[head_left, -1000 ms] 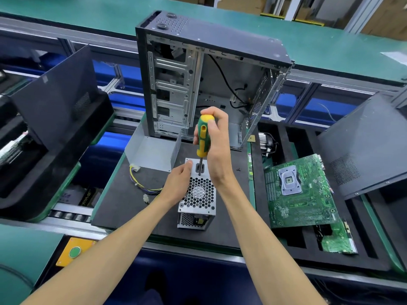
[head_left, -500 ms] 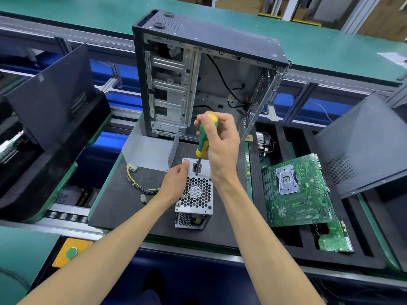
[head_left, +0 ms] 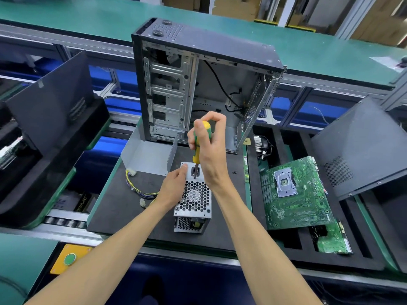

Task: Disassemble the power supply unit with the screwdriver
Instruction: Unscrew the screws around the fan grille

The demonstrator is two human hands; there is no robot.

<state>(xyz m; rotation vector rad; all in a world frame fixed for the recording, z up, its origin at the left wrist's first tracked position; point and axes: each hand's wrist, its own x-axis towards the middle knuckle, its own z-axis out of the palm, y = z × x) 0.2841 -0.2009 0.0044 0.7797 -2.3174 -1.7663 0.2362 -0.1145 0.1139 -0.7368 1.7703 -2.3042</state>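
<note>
A small silver power supply unit (head_left: 193,200) with a honeycomb fan grille stands on the black foam mat (head_left: 123,201). My right hand (head_left: 210,148) grips the yellow-green screwdriver (head_left: 199,143) upright, its tip down at the unit's top face near the power socket. My left hand (head_left: 175,186) holds the unit's left side, thumb on its top corner. The unit's bundle of coloured wires (head_left: 141,190) trails left over the mat.
An open black computer case (head_left: 198,84) stands upright just behind. A bent grey metal cover (head_left: 147,157) lies at its foot. A green motherboard (head_left: 295,192) lies in the foam tray on the right, with black side panels (head_left: 361,146) leaning on both sides. Small screws (head_left: 235,172) lie on the mat.
My right hand has turned on the screwdriver handle, fingers shifting round it. The screwdriver tip stays on the unit, and my left hand keeps its hold.
</note>
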